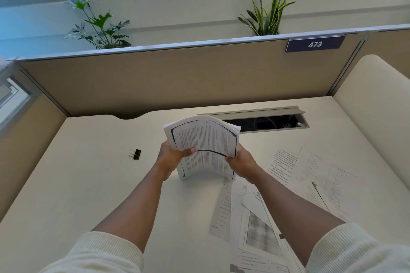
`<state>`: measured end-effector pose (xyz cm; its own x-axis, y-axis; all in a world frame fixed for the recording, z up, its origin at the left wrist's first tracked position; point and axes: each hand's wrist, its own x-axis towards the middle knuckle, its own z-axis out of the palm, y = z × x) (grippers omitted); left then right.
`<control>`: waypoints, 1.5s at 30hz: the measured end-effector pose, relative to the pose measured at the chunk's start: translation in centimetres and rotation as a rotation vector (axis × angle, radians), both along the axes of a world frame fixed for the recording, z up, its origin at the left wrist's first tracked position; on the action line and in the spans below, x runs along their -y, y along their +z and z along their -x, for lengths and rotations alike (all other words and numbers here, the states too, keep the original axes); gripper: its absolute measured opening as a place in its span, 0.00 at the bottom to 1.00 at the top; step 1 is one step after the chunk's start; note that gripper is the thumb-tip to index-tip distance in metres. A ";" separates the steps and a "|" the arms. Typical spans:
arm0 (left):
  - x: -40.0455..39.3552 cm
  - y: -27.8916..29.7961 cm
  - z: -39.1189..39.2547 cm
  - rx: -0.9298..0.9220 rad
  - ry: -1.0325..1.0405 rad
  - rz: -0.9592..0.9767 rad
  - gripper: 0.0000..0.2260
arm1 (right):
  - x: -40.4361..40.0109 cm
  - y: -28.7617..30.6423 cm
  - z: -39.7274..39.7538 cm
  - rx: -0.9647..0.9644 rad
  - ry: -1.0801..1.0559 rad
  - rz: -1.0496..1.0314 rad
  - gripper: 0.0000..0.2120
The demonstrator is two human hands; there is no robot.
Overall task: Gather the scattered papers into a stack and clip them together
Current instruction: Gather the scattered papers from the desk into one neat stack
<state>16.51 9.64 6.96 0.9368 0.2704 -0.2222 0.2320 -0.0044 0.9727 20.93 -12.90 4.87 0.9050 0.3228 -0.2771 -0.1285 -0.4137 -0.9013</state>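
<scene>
Both hands are closed on one stack [203, 146] of printed sheets, held upright with its lower edge resting on the surface [93, 184]. The left hand [170, 157] has its grip on the stack's left edge, thumb pressed across the front page and fingers hidden behind. The right hand [240, 163] clasps the right edge the same way, thumb in front. The stack bows between the two grips, its top curling away from the person, and the sheet corners at the top right are not flush. To the left of the stack, well apart from it, a black binder clip [135, 154] lies on the surface with its wire handles pointing left. To the right of the stack and nearer the person, loose papers [295, 175] lie overlapping on the surface, some passing under the right forearm; one of them carries a grey printed block. Behind the stack, a cable tray [264, 121] is let into the surface with its lid raised; dark cables show inside it, and what else it holds I cannot tell. Cream sleeves [104, 252] are pushed up on both forearms.
</scene>
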 end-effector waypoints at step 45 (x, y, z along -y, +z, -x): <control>9.0 -6.0 1.1 -0.326 -0.174 0.056 0.20 | 14.2 -5.3 3.8 -0.122 -0.482 0.339 0.13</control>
<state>15.41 0.60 0.96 0.8452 0.0922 -0.5265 0.5303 -0.0205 0.8476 17.16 -27.06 -0.45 0.8825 -0.2410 -0.4037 -0.4673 -0.5448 -0.6963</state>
